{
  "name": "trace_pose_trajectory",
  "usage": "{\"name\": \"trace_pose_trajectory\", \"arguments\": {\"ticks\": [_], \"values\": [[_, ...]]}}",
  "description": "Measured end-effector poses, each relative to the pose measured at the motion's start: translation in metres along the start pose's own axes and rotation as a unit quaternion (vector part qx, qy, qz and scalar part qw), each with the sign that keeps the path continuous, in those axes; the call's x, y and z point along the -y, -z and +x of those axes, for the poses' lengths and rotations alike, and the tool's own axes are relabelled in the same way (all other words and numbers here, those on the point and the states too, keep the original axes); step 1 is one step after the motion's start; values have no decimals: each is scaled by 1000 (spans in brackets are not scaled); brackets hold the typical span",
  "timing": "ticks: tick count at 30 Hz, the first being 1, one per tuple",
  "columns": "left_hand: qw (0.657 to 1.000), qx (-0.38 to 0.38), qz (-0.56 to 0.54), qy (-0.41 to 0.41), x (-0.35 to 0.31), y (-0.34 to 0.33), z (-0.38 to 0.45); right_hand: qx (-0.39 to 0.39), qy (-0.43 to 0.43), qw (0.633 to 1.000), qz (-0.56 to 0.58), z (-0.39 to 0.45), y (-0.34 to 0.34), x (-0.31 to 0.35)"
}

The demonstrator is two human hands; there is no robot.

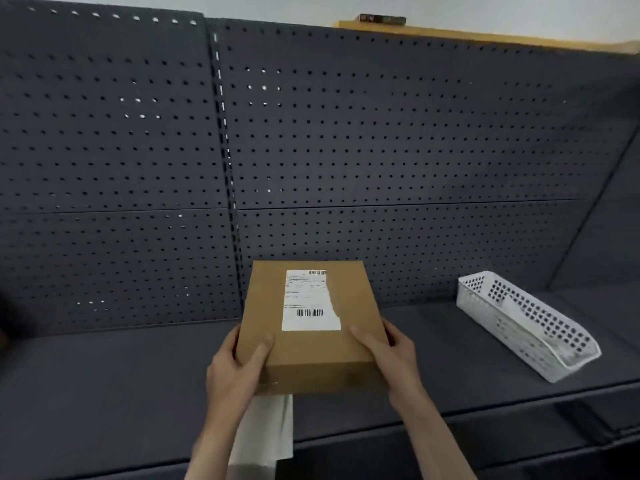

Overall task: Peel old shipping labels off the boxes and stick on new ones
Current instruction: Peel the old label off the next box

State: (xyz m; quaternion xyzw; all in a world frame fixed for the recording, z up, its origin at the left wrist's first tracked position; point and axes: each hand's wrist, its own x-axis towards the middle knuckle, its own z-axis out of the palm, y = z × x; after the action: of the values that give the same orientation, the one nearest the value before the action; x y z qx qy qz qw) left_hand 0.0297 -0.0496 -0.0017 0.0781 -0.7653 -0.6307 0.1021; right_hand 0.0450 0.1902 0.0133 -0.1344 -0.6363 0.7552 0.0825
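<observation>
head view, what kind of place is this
Probably a packing or shipping workstation: a dark pegboard backs the bench, both hands hold a box bearing a torn label, and a white basket sits alongside.

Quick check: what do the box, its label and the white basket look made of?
Box: plain matte brown cardboard, going by colour and folded edges. Label: white printed paper, right edge torn. Basket: white, probably moulded plastic, its walls a grid of holes.

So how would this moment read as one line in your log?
left hand: grips cardboard box | right hand: grips box | shipping label: on, right edge torn | white basket: right
</observation>
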Motion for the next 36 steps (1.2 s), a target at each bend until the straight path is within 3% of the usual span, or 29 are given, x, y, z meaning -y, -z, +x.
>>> {"name": "trace_pose_trajectory", "arguments": {"ticks": [8, 15, 31, 33, 36], "values": [[998, -31, 46, 21, -10, -126, -40, 11, -20, 1000, -15, 43, 126, 3], [996, -12, 83, 21, -4, -177, -51, 4, -33, 999, -23, 62, 175, 1], [979, 21, 201, -3, 8, -192, -48, 26, -27, 994, -106, 88, 197, -13], [965, 25, 259, -31, 2, -189, -46, 19, -16, 988, -153, 89, 197, -12], [935, 42, 321, -143, -8, -184, -37, -9, 45, 962, -267, 90, 199, -8]]}}
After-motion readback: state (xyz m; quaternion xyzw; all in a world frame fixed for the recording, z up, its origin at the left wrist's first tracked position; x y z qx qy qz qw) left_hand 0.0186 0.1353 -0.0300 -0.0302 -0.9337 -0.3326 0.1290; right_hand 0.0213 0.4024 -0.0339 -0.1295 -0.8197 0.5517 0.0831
